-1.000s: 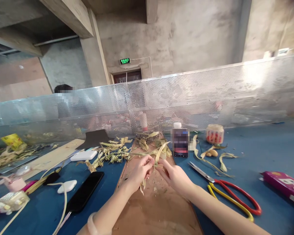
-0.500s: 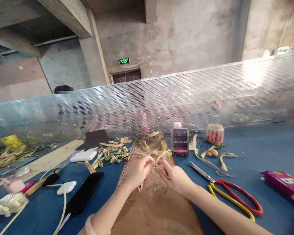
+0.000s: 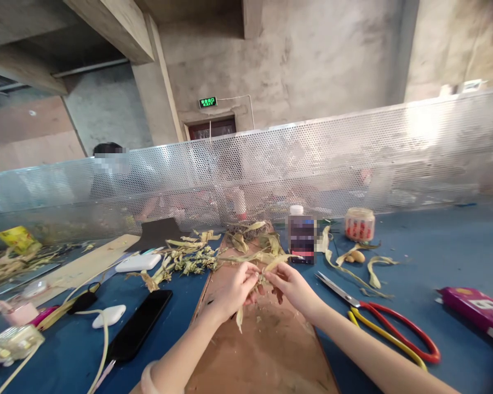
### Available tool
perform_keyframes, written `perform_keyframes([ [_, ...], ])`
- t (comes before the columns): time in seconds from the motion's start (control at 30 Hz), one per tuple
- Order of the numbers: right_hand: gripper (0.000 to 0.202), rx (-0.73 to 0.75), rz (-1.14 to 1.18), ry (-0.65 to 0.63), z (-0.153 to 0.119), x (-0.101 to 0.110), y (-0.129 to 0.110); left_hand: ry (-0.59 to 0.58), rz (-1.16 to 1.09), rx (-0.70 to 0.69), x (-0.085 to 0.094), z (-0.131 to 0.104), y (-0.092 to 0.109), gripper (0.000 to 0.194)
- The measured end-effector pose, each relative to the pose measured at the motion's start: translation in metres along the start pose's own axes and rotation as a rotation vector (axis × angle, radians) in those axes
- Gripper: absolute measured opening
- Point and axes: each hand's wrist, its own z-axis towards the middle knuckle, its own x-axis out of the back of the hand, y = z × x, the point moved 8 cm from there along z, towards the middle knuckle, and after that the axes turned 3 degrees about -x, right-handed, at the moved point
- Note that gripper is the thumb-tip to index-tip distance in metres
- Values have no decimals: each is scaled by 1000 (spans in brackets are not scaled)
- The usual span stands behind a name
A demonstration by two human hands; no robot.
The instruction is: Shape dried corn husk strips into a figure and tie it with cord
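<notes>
Over the brown board (image 3: 267,350), my left hand (image 3: 239,289) and my right hand (image 3: 292,287) meet, fingertips nearly touching. Both are closed in a pinch on a small dried plant piece (image 3: 261,278). From between the fingers a pale dried leaf (image 3: 280,263) sticks out toward the upper right. A narrow dry strip (image 3: 239,319) hangs below my left hand. Behind the hands, more dried leaves (image 3: 252,253) lie on the far part of the board. Scissors (image 3: 355,301) with red and yellow handles lie open to the right of my right hand.
Left of the board are a pile of dried stalks (image 3: 193,257), a black phone (image 3: 142,325) on a cable and a white case (image 3: 109,316). Beyond stand a blurred-out bottle (image 3: 297,210) and a jar (image 3: 360,224). A purple box (image 3: 474,314) lies far right. A perforated metal screen (image 3: 332,158) closes the back.
My fingertips have drawn together on the plant piece. The pale leaf has swung from a steep slant to lean further right. More of the strip shows under my left hand.
</notes>
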Motion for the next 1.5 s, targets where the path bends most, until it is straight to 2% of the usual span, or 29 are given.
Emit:
perform_keyframes([
  [0.17,27,39,35,16,0,2,-4,34,179,-90,-1,-2,15,28],
  [0.27,26,43,31,54,-3,5,-4,42,165,-94,-2,-3,18,24],
  [0.53,25,-10,14,178,-10,7,-6,37,96,-72,-2,-1,14,21],
  [0.7,27,49,-62,204,-9,8,-12,13,-23,0,-8,0,1,24],
  [0.87,27,50,-45,115,-8,4,-16,68,-143,21,-5,1,-8,22],
  [1.03,29,88,-90,-54,-10,-11,-22,90,-90,-20,-3,0,-5,24],
  [1.27,30,127,-89,-34,-10,-12,-21,108,17,-137,-2,-3,4,27],
  [1.5,28,128,-33,11,-11,-10,-19,181,53,-138,2,-4,1,29],
])
